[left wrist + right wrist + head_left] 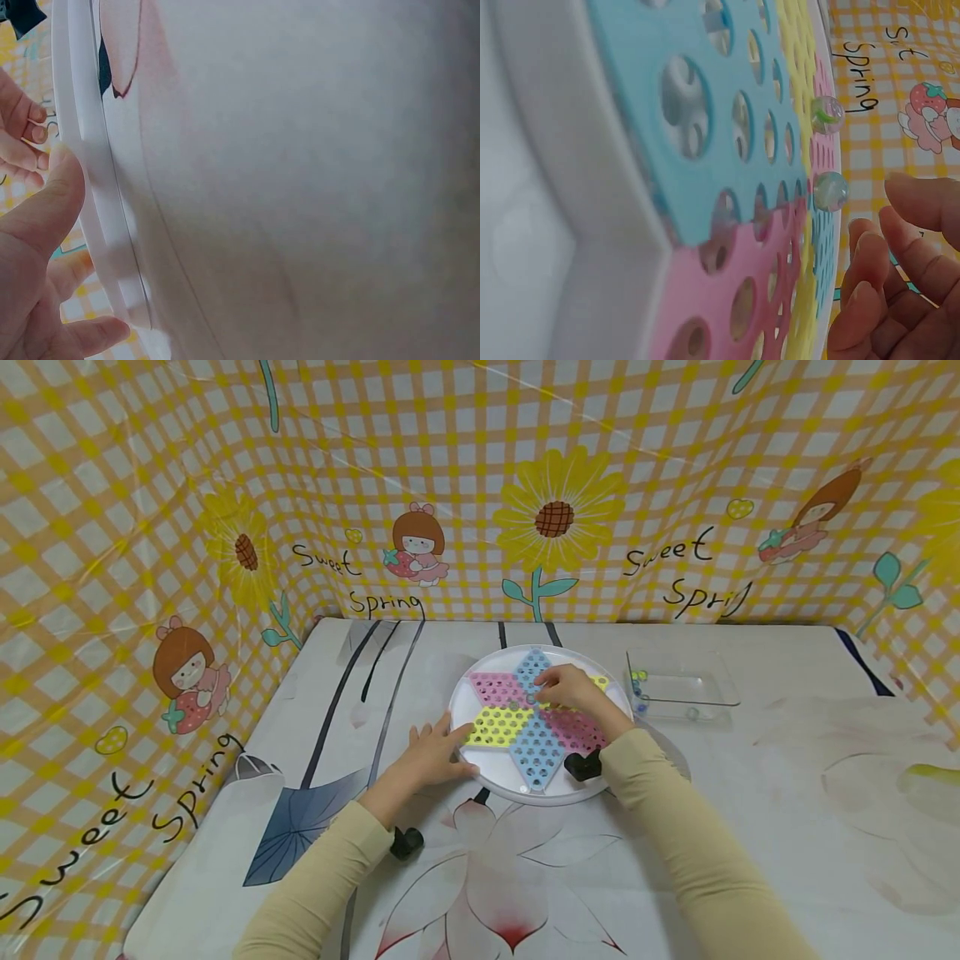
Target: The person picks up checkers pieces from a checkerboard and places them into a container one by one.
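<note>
A round white Chinese checkers board (pixel 487 772) lies on the table, its star of holes in blue, pink and yellow. Two glass marbles rest near the star's middle; in the right wrist view one marble (pixel 828 115) has a green swirl and the other marble (pixel 831 191) looks pale blue-green. My right hand (pixel 567 687) hovers over the star beside these marbles, thumb and fingertips apart, nothing visible between them. My left hand (pixel 431 756) touches the board's left rim with spread fingers, its thumb (pixel 64 187) against the rim.
Right of the board stands a clear plastic box (pixel 712 702) with several marbles inside, mostly along its left side. A checked yellow cloth (pixel 465 435) hangs behind and to the left. Black wrist-camera mounts (pixel 407 843) show at both cuffs.
</note>
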{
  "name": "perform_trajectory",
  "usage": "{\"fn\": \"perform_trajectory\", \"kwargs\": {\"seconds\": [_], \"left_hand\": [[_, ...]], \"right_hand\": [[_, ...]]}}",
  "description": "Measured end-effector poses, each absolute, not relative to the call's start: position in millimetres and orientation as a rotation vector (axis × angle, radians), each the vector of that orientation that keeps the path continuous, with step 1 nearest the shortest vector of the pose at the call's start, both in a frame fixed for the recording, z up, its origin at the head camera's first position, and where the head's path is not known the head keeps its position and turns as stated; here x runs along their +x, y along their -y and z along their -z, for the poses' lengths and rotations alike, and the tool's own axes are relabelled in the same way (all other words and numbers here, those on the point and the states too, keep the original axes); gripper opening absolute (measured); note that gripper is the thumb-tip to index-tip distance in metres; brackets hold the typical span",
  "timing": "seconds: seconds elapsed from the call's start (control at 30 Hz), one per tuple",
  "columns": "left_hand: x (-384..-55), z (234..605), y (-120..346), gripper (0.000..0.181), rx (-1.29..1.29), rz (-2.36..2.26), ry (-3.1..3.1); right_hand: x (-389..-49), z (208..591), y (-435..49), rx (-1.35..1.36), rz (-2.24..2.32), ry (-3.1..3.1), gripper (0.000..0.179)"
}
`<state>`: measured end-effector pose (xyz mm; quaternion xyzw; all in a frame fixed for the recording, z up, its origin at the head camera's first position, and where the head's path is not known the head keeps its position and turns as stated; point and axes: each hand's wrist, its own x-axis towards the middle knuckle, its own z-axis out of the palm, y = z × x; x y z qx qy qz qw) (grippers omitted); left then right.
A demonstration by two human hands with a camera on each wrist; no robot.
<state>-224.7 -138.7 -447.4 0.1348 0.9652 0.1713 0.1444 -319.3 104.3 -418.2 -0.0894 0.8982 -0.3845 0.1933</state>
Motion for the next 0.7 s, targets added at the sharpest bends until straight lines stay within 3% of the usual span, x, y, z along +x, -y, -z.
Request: {"fn": "perform_trajectory", "kwargs": {"seconds": [0.7], "left_hand": [[-226, 448, 138, 0.074, 0.378, -0.473, -2.774]], "right_hand": [[-327, 434, -95, -0.204, 0.997, -2.477, 0.036]]}}
